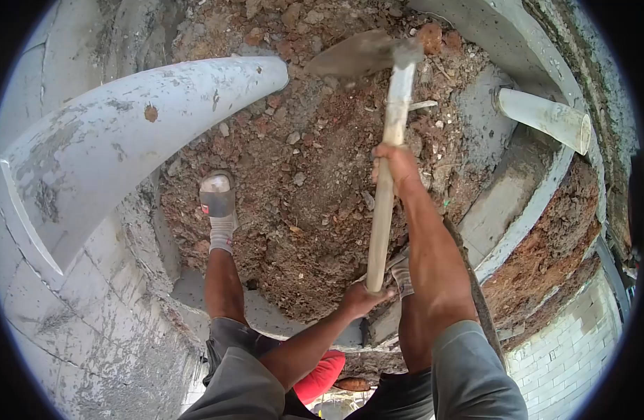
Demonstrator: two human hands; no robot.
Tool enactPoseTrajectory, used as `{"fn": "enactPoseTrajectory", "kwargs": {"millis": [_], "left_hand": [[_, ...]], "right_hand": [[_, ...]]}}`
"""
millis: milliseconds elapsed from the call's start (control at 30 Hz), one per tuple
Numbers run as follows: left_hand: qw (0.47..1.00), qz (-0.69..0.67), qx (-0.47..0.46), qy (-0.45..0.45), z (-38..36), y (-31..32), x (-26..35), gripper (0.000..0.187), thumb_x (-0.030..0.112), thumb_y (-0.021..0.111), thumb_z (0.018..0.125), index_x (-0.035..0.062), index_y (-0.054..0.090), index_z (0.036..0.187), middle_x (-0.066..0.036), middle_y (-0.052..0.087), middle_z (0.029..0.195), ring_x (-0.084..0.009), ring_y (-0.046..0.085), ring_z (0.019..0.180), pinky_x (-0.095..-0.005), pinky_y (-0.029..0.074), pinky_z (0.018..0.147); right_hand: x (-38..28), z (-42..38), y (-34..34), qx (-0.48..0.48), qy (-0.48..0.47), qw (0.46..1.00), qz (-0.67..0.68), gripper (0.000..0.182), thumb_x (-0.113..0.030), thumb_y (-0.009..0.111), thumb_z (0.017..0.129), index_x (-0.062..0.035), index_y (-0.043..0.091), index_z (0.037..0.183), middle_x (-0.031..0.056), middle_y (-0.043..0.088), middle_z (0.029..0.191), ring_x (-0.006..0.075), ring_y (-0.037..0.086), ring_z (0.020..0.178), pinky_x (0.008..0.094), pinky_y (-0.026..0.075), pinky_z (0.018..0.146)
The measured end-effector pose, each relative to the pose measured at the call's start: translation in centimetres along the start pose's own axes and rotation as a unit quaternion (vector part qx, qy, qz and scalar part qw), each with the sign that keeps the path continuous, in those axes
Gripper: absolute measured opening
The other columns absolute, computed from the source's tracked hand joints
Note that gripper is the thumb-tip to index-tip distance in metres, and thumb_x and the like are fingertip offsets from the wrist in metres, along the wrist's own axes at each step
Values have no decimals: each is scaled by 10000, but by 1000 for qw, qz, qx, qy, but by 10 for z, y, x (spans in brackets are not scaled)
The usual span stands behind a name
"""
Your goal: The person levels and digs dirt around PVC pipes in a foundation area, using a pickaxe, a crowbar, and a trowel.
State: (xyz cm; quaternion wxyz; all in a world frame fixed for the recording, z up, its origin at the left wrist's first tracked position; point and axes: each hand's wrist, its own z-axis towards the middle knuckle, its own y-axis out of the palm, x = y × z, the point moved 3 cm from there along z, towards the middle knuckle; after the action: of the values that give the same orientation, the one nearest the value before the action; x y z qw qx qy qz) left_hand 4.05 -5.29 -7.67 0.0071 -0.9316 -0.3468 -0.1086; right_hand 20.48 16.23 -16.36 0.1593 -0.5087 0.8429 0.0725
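Looking straight down into a dug-out pit here; both hands are wrapped shut around the wooden handle point(386, 189) of a hoe point(364, 54); the right hand point(394, 163) grips it about halfway up, just right of centre frame, fingers closed fully round the shaft; the left hand point(360, 299) is clamped on the bottom end of the handle, lower centre, thumb side up.

The hoe's metal blade sits at the top centre of the frame, over the loose reddish-brown soil point(301, 189), which is full of stones and clumps; can't tell if the blade is touching the dirt or just above it.

Person's left foot, in a grey sandal point(218, 203), is planted on the soil at centre left; the other foot point(400, 269) is mostly hidden behind the right forearm, just beside the handle's lower end.

A big pale pipe point(126, 133) curves across the upper left, its end reaching toward the blade; a smaller pipe stub point(546, 115) sticks out of the concrete wall point(504, 203) at upper right; rough block wall point(77, 329) runs down the left side; grey shorts point(469, 371) at the bottom edge.
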Motion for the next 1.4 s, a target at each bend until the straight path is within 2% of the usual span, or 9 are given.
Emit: {"fn": "enactPoseTrajectory", "kwargs": {"millis": [200, 267, 433, 700, 800, 933, 1000, 1100, 1400], "left_hand": [[944, -305, -119, 34, -75, 139, -67, 487, 351, 784, 687, -9, 603, 959, -98, 648, 863, -156, 600, 812, -324, 482, 724], [948, -107, -265, -139, -125, 159, -124, 727, 487, 789, 612, -12, 584, 1099, -165, 643, 1029, -267, 618, 960, -345, 473, 833], [950, 85, -298, -47, -209, 141, -151, 623, 445, 704, 689, 101, 550, 1185, -178, 613, 1106, -341, 587, 1025, -425, 460, 858], [976, 131, 61, 164, -20, -44, 36, 402, 378, 715, 683, 118, 623, 975, -72, 671, 752, -269, 657, 692, -388, 519, 643], [997, 36, -53, -49, -24, -34, -39, 424, 395, 727, 698, 90, 623, 974, -63, 663, 723, -211, 659, 676, -342, 516, 636], [996, -33, 53, -58, -73, 23, -89, 421, 403, 732, 717, 72, 622, 953, -44, 631, 678, -126, 622, 637, -270, 492, 614], [982, -18, -88, -166, -64, 24, -82, 534, 506, 704, 693, 109, 627, 1041, -105, 673, 829, -221, 657, 803, -341, 496, 705], [970, -148, -147, -127, -99, 37, -57, 486, 419, 754, 719, 16, 591, 936, -49, 614, 812, -93, 557, 733, -243, 455, 669], [919, 95, -381, -31, -224, 146, -152, 623, 436, 706, 703, 124, 511, 1207, -137, 634, 1044, -318, 598, 985, -404, 466, 841]], "right_hand": [[74, -82, -22, 11, 88, 988, -130, 238, -91, 638, 705, 71, 606, 877, 103, 597, 686, 180, 555, 459, 307, 459, 406], [125, -144, -32, 3, 128, 984, -123, 299, -82, 661, 681, 77, 587, 923, 99, 613, 723, 171, 585, 544, 299, 478, 470], [143, -249, -65, 52, 90, 993, 48, 183, -49, 625, 647, 28, 556, 797, 116, 603, 697, 183, 571, 501, 300, 485, 472], [-69, -100, -59, 12, -197, 961, 196, 177, -84, 539, 724, -5, 495, 876, 59, 499, 600, 170, 517, 451, 319, 504, 442], [10, -32, 9, -10, -15, 998, 64, 236, -77, 578, 746, 53, 528, 936, 50, 503, 612, 165, 514, 451, 309, 479, 421], [65, -16, 44, -55, 110, 992, 30, 176, -80, 587, 734, 65, 571, 833, 94, 534, 603, 186, 519, 427, 317, 436, 396], [61, -26, 35, -42, 123, 991, 16, 146, -88, 593, 731, 44, 581, 792, 91, 537, 596, 184, 517, 419, 316, 436, 390], [68, -61, 15, -63, 126, 990, 31, 125, -86, 602, 725, 28, 575, 768, 82, 539, 596, 177, 526, 425, 309, 433, 378], [160, -268, -83, 64, 112, 990, 58, 276, -19, 629, 637, 12, 526, 892, 107, 551, 643, 212, 568, 499, 343, 472, 412]]}}
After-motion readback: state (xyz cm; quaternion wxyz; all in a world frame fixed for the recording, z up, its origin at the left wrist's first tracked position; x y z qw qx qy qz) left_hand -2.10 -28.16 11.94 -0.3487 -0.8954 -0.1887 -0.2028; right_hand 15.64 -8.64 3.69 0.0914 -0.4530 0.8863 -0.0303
